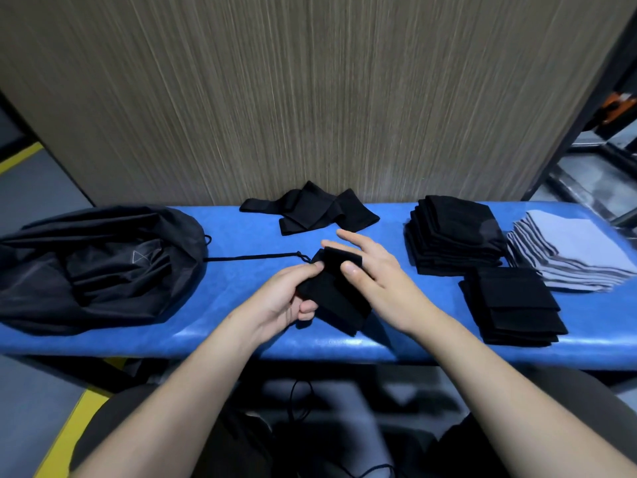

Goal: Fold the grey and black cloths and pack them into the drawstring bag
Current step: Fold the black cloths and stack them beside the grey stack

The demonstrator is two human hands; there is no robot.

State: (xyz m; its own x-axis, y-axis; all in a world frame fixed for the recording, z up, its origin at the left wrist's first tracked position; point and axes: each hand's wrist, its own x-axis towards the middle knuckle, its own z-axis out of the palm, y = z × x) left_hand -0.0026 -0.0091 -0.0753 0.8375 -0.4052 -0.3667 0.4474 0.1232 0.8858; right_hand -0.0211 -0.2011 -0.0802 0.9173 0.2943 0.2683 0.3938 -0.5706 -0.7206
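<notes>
Mid-task at frame centre: left hand (286, 298) and right hand (372, 281) pinch a half-folded black cloth (336, 294) above the blue tabletop (241, 339); folded stacks (455, 236) wait right, the drawstring bag (96, 267) left, packing apparently still ahead.

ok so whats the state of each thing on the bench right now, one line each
drawstring bag: lying open, cord trailing right
black cloth in hand: part folded, held by both hands
left hand: pinching it
right hand: thumb on it
loose black cloths: unfolded
black stacks: folded
grey stack: folded
</notes>
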